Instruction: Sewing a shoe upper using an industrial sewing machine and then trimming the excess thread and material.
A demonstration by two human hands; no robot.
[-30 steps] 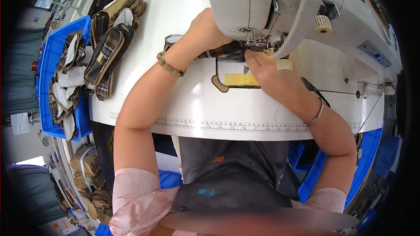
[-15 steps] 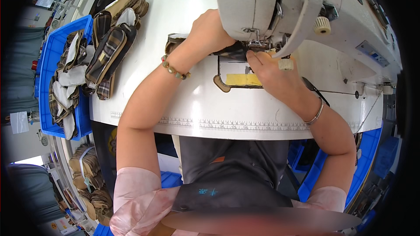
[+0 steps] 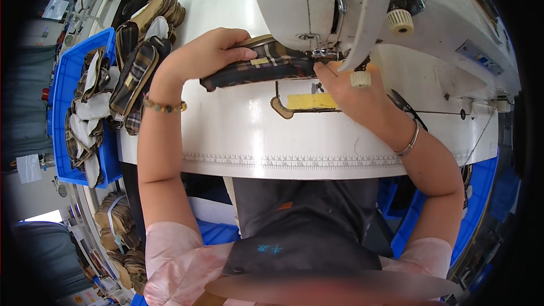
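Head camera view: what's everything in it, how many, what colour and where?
zippered plaid piece: one, brown-black, at both hands
sewing machine: one, white, upper right
table: one, white, centre
yellow strip: one, yellow, by right hand
blue bins: several, blue, left and below table
plaid pile: several pieces, brown, left
tan stacks: several, tan, lower left
apron: one, dark grey, lower centre
left hand: one, bare, upper centre-left
right hand: one, bare, below machine
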